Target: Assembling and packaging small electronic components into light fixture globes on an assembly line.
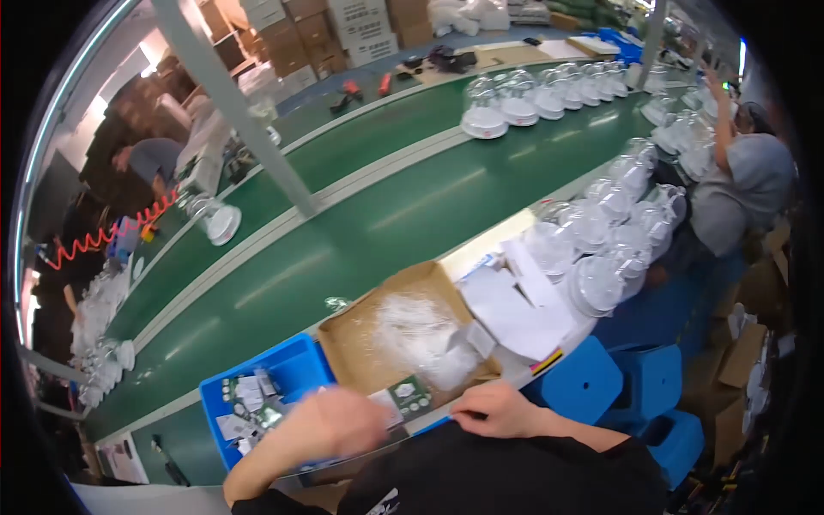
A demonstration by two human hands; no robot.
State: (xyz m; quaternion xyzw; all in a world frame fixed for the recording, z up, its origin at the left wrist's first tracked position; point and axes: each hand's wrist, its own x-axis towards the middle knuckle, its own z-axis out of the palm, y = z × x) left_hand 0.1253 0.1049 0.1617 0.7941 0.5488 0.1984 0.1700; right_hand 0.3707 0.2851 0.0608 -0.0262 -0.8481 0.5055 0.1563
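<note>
Green conveyor belt [360, 232] curves past the table edge. Left hand [339, 421] is blurred over the blue bin [296, 365], so can't tell its grip. Right hand [498, 410] pinches closed at the rim of the cardboard box [360, 343], beside a small green board [410, 396]. Looks like a picking step; tight spot, domes [601, 249] crowd the right.

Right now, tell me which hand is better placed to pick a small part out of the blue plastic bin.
Probably the left hand: it hovers, blurred, at the blue plastic bin. The right hand rests farther off, at the near edge of the brown cardboard box.
</note>
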